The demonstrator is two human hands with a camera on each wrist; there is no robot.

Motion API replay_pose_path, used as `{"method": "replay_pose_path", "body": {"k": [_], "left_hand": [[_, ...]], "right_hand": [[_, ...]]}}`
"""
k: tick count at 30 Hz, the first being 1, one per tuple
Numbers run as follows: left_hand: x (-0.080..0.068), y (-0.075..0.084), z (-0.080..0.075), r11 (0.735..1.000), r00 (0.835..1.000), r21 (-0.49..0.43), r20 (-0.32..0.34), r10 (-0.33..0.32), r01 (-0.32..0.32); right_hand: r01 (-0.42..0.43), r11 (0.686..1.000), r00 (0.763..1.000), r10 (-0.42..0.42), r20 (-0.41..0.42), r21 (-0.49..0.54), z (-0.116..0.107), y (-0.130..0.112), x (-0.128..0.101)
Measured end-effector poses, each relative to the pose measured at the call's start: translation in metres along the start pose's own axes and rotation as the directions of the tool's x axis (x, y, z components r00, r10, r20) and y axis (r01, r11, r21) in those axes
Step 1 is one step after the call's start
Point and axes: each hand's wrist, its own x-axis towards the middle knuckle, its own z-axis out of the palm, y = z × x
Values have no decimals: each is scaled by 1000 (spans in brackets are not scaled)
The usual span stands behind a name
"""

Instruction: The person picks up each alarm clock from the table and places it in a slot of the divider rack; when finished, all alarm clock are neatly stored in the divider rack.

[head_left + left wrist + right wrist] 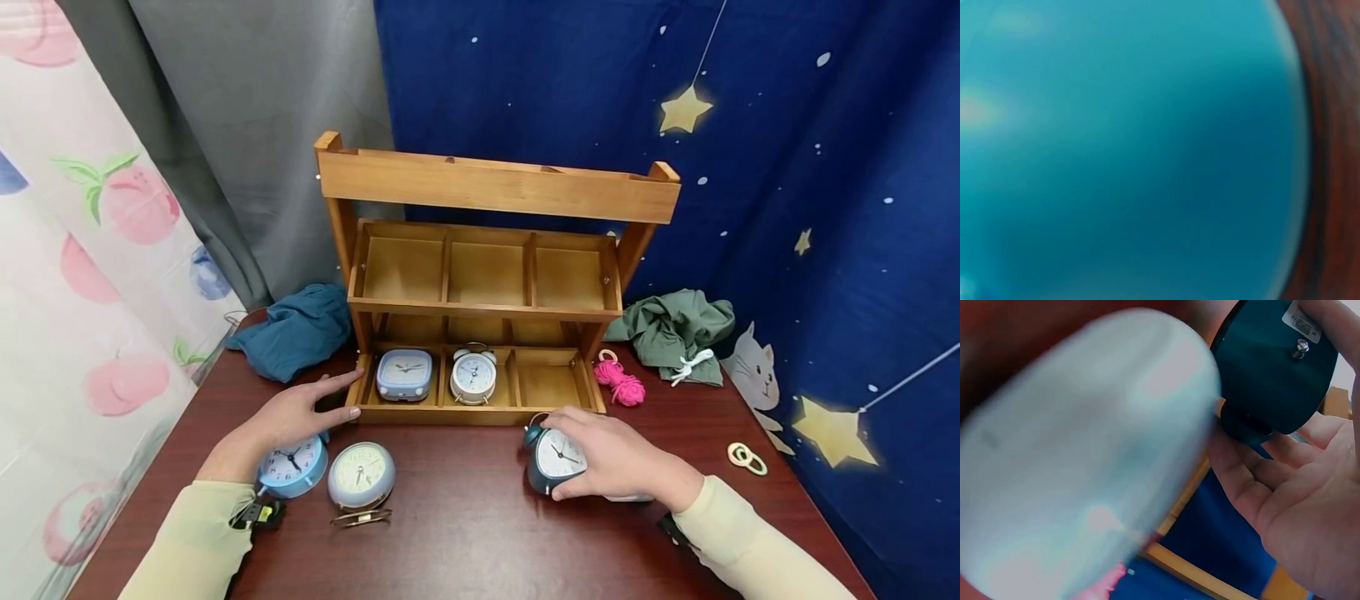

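The wooden rack (495, 191) is the thing to steady first: the left hand (292, 412), fingers extended and grasping nothing, rests against its lower left front corner, and light, even contact there should stop it sliding without shoving it askew. The right hand (615, 458) has its grip around the dark green clock (557, 457), just in front of the bottom tray's right-hand end. Holding the clock by its rounded body seems wisest, with thumb and fingers away from the bells and the rear knob; a level wrist should favour its small feet. A pale, rounded form (1097, 456) close to the right wrist is perhaps another clock, though the blur leaves that uncertain; the forearm should clear it.

The tabletop (480, 533) is dark reddish brown with a soft sheen. On it stands the rack, honey-coloured wood with visible grain and rectangular compartments. Crumpled teal cloth (298, 332) and green cloth (678, 329) flank it. The clock in hand has a smooth, drum-like shell; a light blue clock (291, 462) near the left wrist is round and glossy. The pink yarn (624, 387) looks fuzzy, and the pale rings (747, 458) smooth.
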Motion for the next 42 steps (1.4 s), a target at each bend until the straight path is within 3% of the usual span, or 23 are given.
{"method": "replay_pose_path", "body": {"k": [8,15,28,37,42], "left_hand": [[0,2,0,1000,1000,-4,0,-6,6],[0,2,0,1000,1000,2,-1,-3,3],[0,-1,0,1000,1000,5,-2,1,-1],[0,-2,2,1000,1000,4,-6,1,-1],[0,-1,1,1000,1000,-4,-7,4,-4]], "right_hand": [[5,1000,995,-5,-104,-2,-31,9,23],[-48,996,987,36,-158,-71,-39,30,49],[-174,975,983,164,-85,-139,-34,55,82],[-207,962,978,198,-65,-180,-20,65,85],[-180,967,983,171,-67,-179,-11,71,87]]}}
